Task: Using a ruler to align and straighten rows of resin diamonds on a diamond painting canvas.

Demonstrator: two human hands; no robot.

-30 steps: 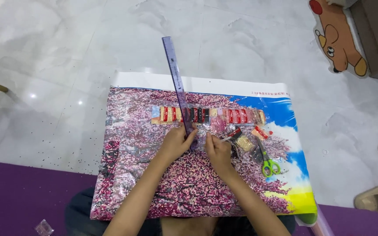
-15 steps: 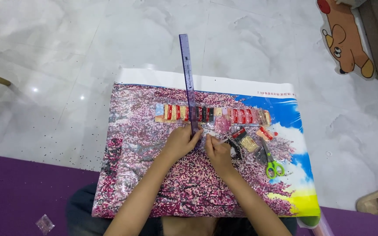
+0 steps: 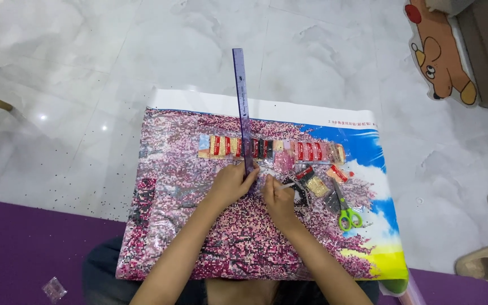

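- the left hand (image 3: 231,183) presses fingers closed on the near end of a purple ruler (image 3: 242,107), which runs up past the far edge of the pink bead canvas (image 3: 170,226).
- the right hand (image 3: 278,197) pinches a thin white pen (image 3: 287,184) just beside the ruler, near the canvas middle.
- a row of bead packets (image 3: 312,151) lies across the far part; green scissors (image 3: 345,212) lie toward the right edge.

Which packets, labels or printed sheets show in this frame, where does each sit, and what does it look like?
Row of small packets: across the canvas above the hands, red, black, pink and tan rectangles.
Loose packets: right of the right hand, clear with red labels.
Diamond-painting canvas: flat on the floor, pink blossom picture, blue sky at right, white top margin with a small printed line.
Clear packet: on the purple mat, bottom left.
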